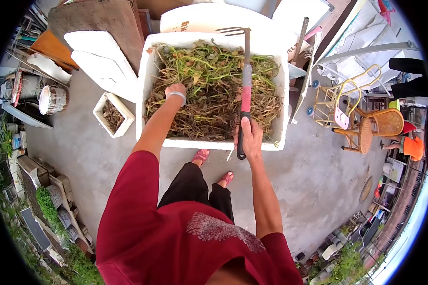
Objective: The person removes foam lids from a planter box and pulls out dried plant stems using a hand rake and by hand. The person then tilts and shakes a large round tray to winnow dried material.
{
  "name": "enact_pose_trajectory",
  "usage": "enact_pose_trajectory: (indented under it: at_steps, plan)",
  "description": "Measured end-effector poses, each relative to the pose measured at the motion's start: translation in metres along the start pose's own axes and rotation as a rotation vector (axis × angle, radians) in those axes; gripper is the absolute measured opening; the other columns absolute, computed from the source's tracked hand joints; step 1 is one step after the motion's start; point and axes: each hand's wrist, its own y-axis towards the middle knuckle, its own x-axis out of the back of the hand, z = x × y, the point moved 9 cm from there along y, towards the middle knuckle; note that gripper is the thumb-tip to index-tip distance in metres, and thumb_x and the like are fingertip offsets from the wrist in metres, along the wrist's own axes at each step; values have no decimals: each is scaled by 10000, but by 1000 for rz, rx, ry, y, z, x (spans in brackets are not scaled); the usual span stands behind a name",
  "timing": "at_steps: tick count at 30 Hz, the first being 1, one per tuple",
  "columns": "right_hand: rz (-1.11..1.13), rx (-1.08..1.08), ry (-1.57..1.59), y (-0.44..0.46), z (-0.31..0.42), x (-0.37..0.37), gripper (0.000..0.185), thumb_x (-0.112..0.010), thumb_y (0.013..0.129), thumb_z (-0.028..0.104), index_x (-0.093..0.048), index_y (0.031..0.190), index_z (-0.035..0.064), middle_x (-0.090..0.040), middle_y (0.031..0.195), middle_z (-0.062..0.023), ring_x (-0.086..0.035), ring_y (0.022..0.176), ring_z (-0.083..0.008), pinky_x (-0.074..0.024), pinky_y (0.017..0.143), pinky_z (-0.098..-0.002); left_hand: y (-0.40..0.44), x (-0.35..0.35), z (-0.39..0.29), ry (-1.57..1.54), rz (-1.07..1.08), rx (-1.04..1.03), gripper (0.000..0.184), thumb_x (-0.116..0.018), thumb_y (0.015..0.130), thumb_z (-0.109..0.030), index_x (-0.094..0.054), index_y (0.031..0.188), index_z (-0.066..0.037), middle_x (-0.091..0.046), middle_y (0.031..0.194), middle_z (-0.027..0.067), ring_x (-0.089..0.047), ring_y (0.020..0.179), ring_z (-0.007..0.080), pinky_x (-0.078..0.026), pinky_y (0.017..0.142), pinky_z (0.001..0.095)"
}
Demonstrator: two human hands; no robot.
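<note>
Grey concrete floor (295, 199) is surrounding a white polystyrene box (141, 99), while a small foam tub (122, 126) is standing apart to its left and a rattan chair (387, 123) to its right. Tangled vines (214, 104) are filling the box, limp and green towards the far wall, brown, brittle-looking and stringy nearer the person. The right hand (251, 135) is clasping the black grip of a pronged garden fork (247, 88), whose thin metal tines are pointing left by the far rim. The left hand (175, 90) is resting curled among the vines; whether it is pinching any stems, I cannot tell. Sorting through the growth by hand seems to be the step under way; the next move would be calling for a firm hold on the stems, with the fork staying clear.
</note>
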Motion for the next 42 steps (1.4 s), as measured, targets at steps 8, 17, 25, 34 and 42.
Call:
enact_pose_trajectory:
  at_steps: [8, 17, 25, 34, 42]
  plan:
    - [110, -178, 147, -47, -14, -5, 370, -444, 875, 379, -457, 771, 24, -474, 571, -44, -456, 376, -111, -375, 314, -237, -2, -20, -9, 193, 186, -283, 191, -537, 798, -82, -584, 953, 20, -586, 989, 182, -581, 896, 307, -495, 705, 383]
    - [169, -300, 14, -60, -91, -5, 412, -467, 858, 399, -482, 773, -4, -492, 563, -54, -472, 383, -120, -388, 330, -253, -45, 30, 16, 160, -143, -222, 313, -426, 874, -280, -585, 953, -22, -524, 1045, 170, -394, 1082, 294, -345, 885, 431]
    - [206, -86, 94, -68, -43, -10, 367, -453, 874, 336, -460, 764, -14, -483, 560, -53, -476, 386, -117, -394, 336, -252, -142, 69, 14, -299, -728, -490, 136, -586, 748, -147, -624, 857, -76, -536, 925, 138, -475, 897, 306, -374, 806, 389]
    - [-10, -312, 319, -98, -113, 82, 476, -494, 821, 454, -510, 817, -21, -501, 607, -56, -482, 390, -118, -411, 317, -257, -244, 22, 38, -456, -712, -543, 97, -569, 763, -84, -615, 831, -31, -571, 874, 131, -518, 856, 294, -402, 766, 365]
    - [182, -198, 548, -113, -57, 91, 436, -478, 849, 409, -491, 895, -24, -500, 625, -54, -461, 386, -108, -390, 306, -237, -273, 10, -31, -408, -773, -681, 58, -578, 746, -54, -616, 789, -52, -577, 830, 107, -523, 803, 279, -392, 733, 365]
